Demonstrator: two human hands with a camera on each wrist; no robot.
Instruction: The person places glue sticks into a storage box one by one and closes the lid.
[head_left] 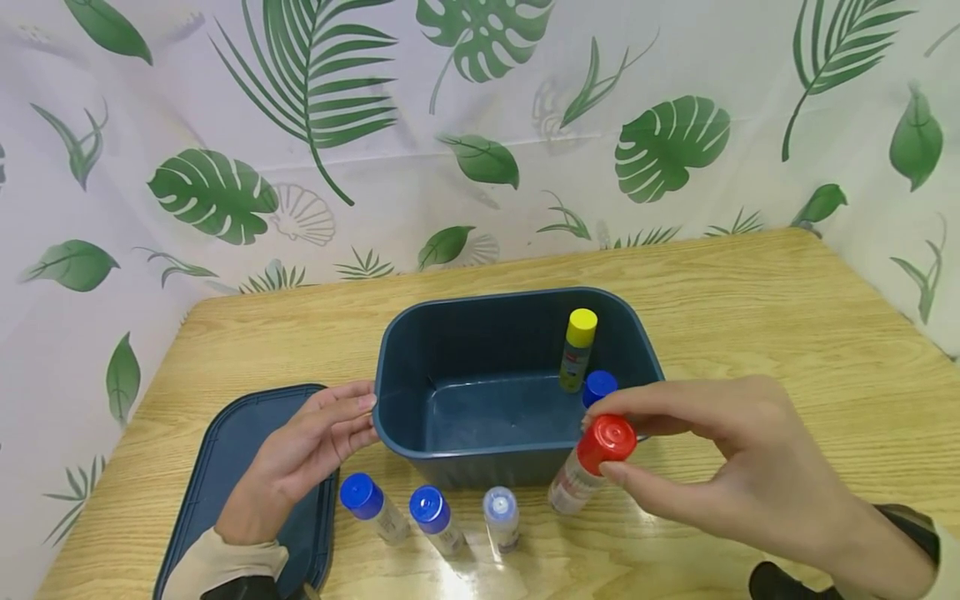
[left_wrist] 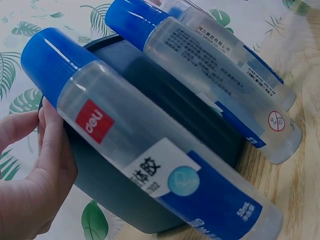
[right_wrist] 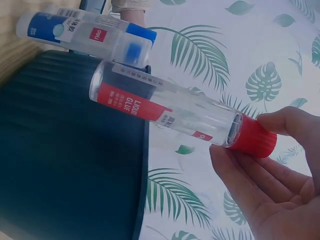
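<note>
My right hand pinches the red cap of a clear liquid glue bottle between thumb and fingers. In the head view this glue bottle tilts in front of the right part of a dark blue bin. Against the bin's left end, my left hand rests its fingertips, with the fingers fairly straight. Inside the bin, at the right, stand a yellow-capped bottle and a blue-capped bottle, the latter partly hidden by my right hand.
In front of the bin stand two blue-capped glue bottles and one pale-capped bottle. A dark blue lid lies on the wooden table at the left, partly under my left forearm. A leaf-patterned cloth hangs behind.
</note>
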